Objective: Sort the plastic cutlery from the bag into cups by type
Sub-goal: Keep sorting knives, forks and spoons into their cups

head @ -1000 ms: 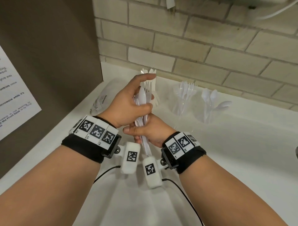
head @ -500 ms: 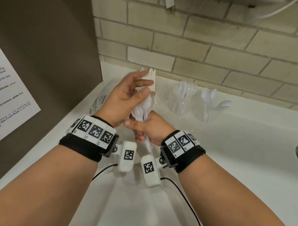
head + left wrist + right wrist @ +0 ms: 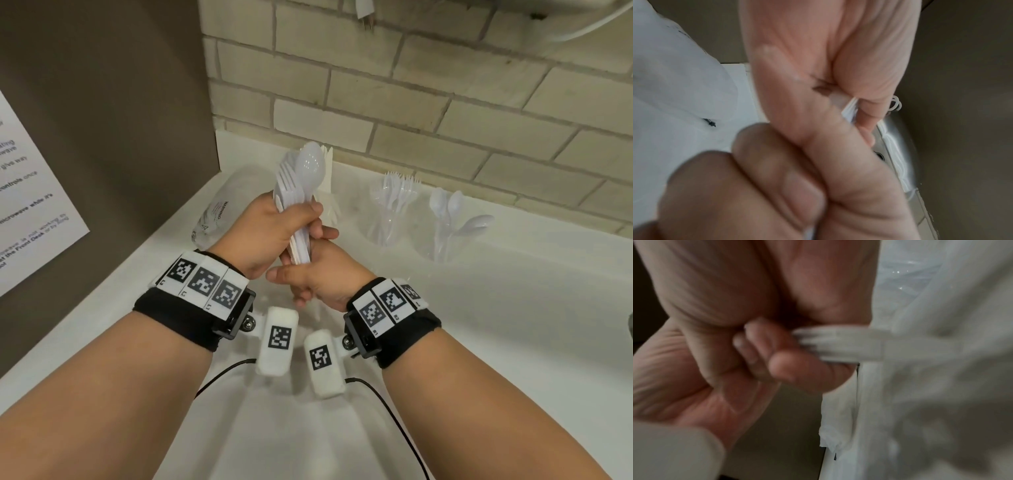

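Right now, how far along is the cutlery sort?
Partly done: one cup holds forks, another cup holds spoons, and knives stand behind the hands. In hand: the left hand and right hand both grip a mixed bundle with a spoon on top. That bundle is still unsorted; the bag lies behind.

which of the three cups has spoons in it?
The rightmost cup, farthest from the hands: it holds rounded spoon bowls. The middle cup holds forks with tines up; the cup behind the held bundle holds flat, knife-like pieces.

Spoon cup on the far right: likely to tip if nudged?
Probably. The spoon cup looks like thin clear plastic, so light. Its spoons stand tall, one leaning out over the rim, likely making it top-heavy. On the smooth counter it may slide first.
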### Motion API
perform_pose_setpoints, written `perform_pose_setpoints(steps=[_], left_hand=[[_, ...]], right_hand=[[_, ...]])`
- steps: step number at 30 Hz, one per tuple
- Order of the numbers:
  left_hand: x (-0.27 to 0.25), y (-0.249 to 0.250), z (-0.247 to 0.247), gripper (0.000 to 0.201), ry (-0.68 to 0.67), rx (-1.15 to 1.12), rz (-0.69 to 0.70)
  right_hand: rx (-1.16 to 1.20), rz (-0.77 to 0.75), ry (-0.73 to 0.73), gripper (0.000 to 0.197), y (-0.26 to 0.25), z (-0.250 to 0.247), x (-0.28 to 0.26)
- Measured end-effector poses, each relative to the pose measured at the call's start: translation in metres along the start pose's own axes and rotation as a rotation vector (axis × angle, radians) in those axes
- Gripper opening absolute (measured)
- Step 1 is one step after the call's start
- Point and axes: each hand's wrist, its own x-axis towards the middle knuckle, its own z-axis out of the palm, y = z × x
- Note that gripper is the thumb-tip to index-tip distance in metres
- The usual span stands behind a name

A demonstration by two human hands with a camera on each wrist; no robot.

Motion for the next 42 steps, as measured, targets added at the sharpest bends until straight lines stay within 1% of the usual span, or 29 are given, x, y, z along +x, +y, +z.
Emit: perform_pose_setpoints(steps=[1, 3, 4, 5, 6, 8, 11, 13, 16, 19, 21, 22, 26, 28, 31, 34, 37, 39, 42], left_hand=[[0.0, 0.0, 0.0, 0.019, -0.017, 0.019, 0.012], [-0.003, 0.001, 0.0, 0.023, -0.091, 0.115, 0.028], [-0.004, 0.001, 0.0, 0.028, -0.112, 0.145, 0.033], [-0.005, 0.001, 0.002, 0.034, -0.099, 0.147, 0.034], [-0.004, 0.001, 0.003, 0.037, -0.058, 0.131, 0.031], [-0.002, 0.002, 0.007, 0.035, 0.058, 0.036, 0.038], [0.002, 0.006, 0.003, 0.032, 0.216, -0.173, 0.083], [0.005, 0.009, -0.003, 0.034, 0.28, -0.279, 0.095], [0.008, 0.005, -0.008, 0.036, 0.35, -0.321, 0.082], [0.01, -0.002, -0.005, 0.035, 0.369, -0.342, 0.069], [0.012, -0.005, -0.004, 0.033, 0.382, -0.356, 0.066], [0.012, -0.006, -0.003, 0.031, 0.386, -0.35, 0.071], [0.014, -0.013, 0.002, 0.026, 0.374, -0.244, 0.099], [0.015, -0.015, 0.003, 0.024, 0.382, -0.204, 0.116], [0.016, -0.015, 0.002, 0.026, 0.426, -0.166, 0.161], [0.016, -0.014, -0.002, 0.025, 0.5, -0.233, 0.173], [0.017, -0.007, -0.015, 0.019, 0.596, -0.373, 0.153], [0.019, -0.003, -0.025, 0.018, 0.636, -0.45, 0.132], [0.022, -0.005, -0.033, 0.021, 0.619, -0.456, 0.097]], right_hand=[[0.019, 0.019, 0.002, 0.031, 0.0, -0.001, 0.0], [0.054, 0.042, -0.016, 0.032, 0.0, -0.002, -0.001], [0.073, 0.035, -0.035, 0.031, -0.002, -0.001, -0.002], [0.1, 0.019, -0.047, 0.03, -0.002, -0.001, -0.002], [0.125, -0.004, -0.05, 0.03, -0.003, -0.001, -0.002], [0.13, -0.025, -0.037, 0.03, -0.003, -0.002, -0.001], [0.004, 0.0, 0.023, 0.012, 0.003, -0.004, -0.002], [-0.022, 0.007, 0.055, 0.014, 0.007, -0.005, -0.005], [-0.101, -0.084, 0.094, 0.017, 0.008, -0.005, -0.008], [-0.229, -0.126, 0.133, 0.017, 0.01, -0.006, -0.005], [-0.232, -0.115, 0.13, 0.016, 0.013, -0.004, -0.003], [-0.202, -0.113, 0.14, 0.014, 0.013, -0.002, -0.002], [0.055, -0.101, 0.223, 0.013, 0.011, 0.004, 0.0], [0.085, -0.107, 0.237, 0.012, 0.012, 0.004, 0.0], [0.077, -0.098, 0.199, 0.008, 0.013, 0.0, -0.002], [-0.009, -0.097, 0.135, 0.011, 0.015, -0.009, -0.005], [-0.159, -0.079, 0.128, 0.02, 0.023, -0.025, -0.01], [-0.225, -0.062, 0.158, 0.022, 0.03, -0.038, -0.015], [-0.194, -0.055, 0.251, 0.024, 0.032, -0.052, -0.016]])
